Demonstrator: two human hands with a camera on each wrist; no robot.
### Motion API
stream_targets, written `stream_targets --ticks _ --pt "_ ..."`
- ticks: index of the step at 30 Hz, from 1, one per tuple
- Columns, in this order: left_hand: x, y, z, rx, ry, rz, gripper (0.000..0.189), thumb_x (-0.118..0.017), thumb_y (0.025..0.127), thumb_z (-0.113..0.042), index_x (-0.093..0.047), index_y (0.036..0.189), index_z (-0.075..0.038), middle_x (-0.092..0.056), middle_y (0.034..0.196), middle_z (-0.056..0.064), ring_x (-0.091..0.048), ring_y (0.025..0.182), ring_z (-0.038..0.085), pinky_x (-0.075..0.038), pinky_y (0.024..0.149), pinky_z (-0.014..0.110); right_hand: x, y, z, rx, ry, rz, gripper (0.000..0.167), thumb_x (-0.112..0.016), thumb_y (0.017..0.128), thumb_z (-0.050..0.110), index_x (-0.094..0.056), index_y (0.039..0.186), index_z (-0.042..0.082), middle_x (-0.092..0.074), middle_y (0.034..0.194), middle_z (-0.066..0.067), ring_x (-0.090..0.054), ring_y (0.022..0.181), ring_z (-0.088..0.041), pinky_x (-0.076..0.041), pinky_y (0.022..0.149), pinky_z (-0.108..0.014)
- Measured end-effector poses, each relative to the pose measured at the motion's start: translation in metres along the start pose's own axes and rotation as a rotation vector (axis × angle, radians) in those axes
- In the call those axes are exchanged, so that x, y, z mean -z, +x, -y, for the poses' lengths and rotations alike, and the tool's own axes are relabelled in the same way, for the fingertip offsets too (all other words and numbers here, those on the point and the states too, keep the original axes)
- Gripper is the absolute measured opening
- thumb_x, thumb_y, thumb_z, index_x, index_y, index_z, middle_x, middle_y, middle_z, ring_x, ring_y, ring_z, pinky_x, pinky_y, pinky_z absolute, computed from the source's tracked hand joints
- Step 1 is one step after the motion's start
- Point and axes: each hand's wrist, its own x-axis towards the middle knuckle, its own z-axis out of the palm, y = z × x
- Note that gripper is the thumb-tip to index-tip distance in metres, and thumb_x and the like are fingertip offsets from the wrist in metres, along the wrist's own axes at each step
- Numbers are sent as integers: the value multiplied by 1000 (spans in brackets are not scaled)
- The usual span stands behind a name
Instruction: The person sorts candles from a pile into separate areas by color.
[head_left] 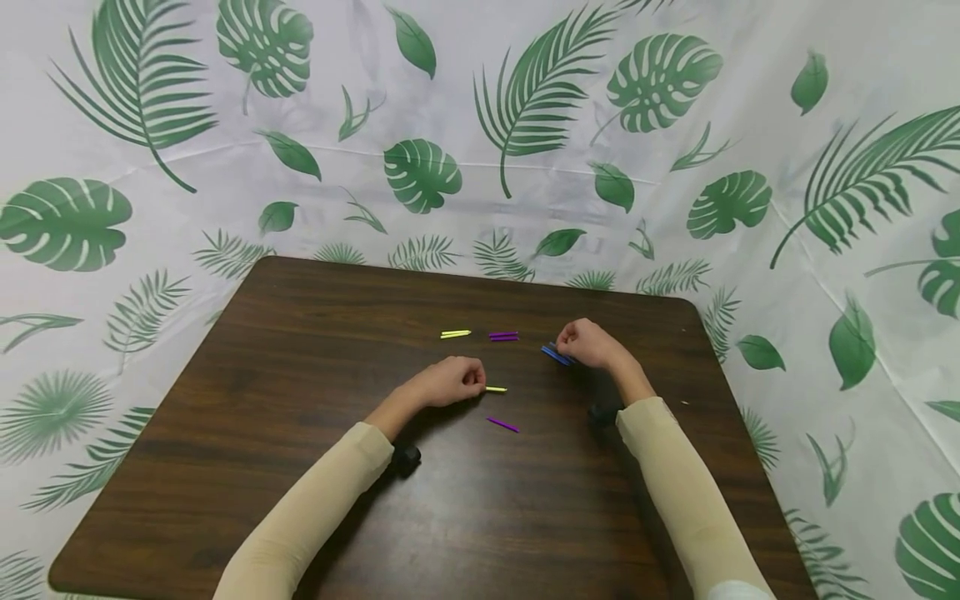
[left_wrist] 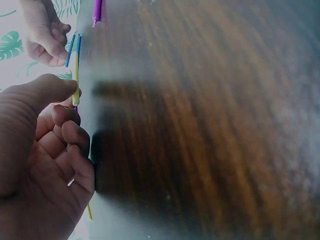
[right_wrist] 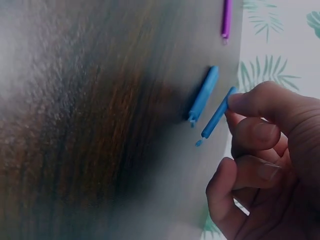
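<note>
My right hand (head_left: 592, 343) pinches a slim blue candle (right_wrist: 218, 114) between thumb and index finger, its wick end pointing away from the fingertips. Right beside it, more blue candle (right_wrist: 204, 95) lies on the table. To the left, my left hand (head_left: 448, 382) holds one end of a yellow candle (head_left: 496, 389) between thumb and forefinger, with the other fingers curled loosely beneath. A single purple candle (head_left: 502, 425) lies at a slant just in front of that yellow one, nearer the wearer.
Farther back on the dark wood table (head_left: 300, 350) lie a yellow candle pair (head_left: 455, 334) and a purple candle pair (head_left: 503, 337). A leaf-patterned white curtain (head_left: 337, 183) hangs behind the table and along its right side. Both wrists carry small black cameras.
</note>
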Motion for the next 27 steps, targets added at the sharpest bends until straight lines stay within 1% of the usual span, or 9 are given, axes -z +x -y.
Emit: stream_targets --ticks 4,9,12,15,17,21,23,25,27 --pt "-2 0 -1 18 5 3 6 -67 106 -22 -71 105 -18 -60 77 -6 -53 69 7 -45 69 28 -2 3 -6 -12 -11 2 21 -64 101 15 -77 105 -1 -70 89 -8 -60 79 -20 -49 75 -33" --pt "-1 -1 1 51 53 -38 5 -68 106 -26 -70 104 -22 -60 78 -9 -54 70 7 -44 67 30 -5 7 -13 0 5 12 22 -64 101 16 -77 104 -2 -70 87 -7 -59 77 -18 -48 74 -31" --pt "0 -2 1 60 55 -58 5 -68 105 -26 -70 104 -21 -61 78 -8 -55 70 8 -45 67 30 -6 7 -15 4 28 12 23 -63 102 16 -77 105 -3 -70 88 -8 -59 77 -18 -48 73 -31" --pt "1 -3 1 60 48 -62 5 -68 105 -26 -71 105 -21 -62 79 -7 -55 71 9 -45 67 31 -7 7 -15 6 40 0 26 -62 104 17 -77 109 -4 -72 92 -10 -58 78 -19 -49 73 -32" --pt "1 -3 1 58 45 -63 5 -68 105 -26 -71 105 -21 -62 80 -7 -56 71 9 -45 67 31 -8 6 -15 3 42 -30 28 -62 106 20 -78 111 -3 -73 94 -11 -59 79 -19 -49 75 -33" --pt "1 -2 5 65 43 -86 5 -68 105 -26 -71 105 -21 -63 79 -6 -56 70 9 -45 66 31 -13 1 -10 13 59 -113 28 -61 108 25 -76 113 1 -72 96 -10 -60 82 -21 -51 79 -35" --pt "2 -2 7 76 42 -104 5 -68 105 -26 -71 104 -21 -63 80 -6 -56 70 10 -44 65 31 -19 -4 -4 31 77 -147 27 -62 109 27 -75 113 4 -70 93 -9 -59 80 -22 -51 78 -37" --pt "4 -3 8 86 39 -117 5 -69 105 -26 -71 104 -22 -64 81 -6 -56 70 10 -44 66 31 -29 -9 4 51 94 -161 24 -63 109 27 -75 112 6 -68 88 -7 -58 77 -21 -50 75 -37" --pt "7 -3 11 92 35 -130 5 -69 105 -26 -71 104 -22 -64 82 -5 -56 72 10 -44 66 32 -40 -16 14 86 105 -140 23 -63 109 28 -75 112 8 -66 84 -5 -55 73 -20 -48 72 -37"
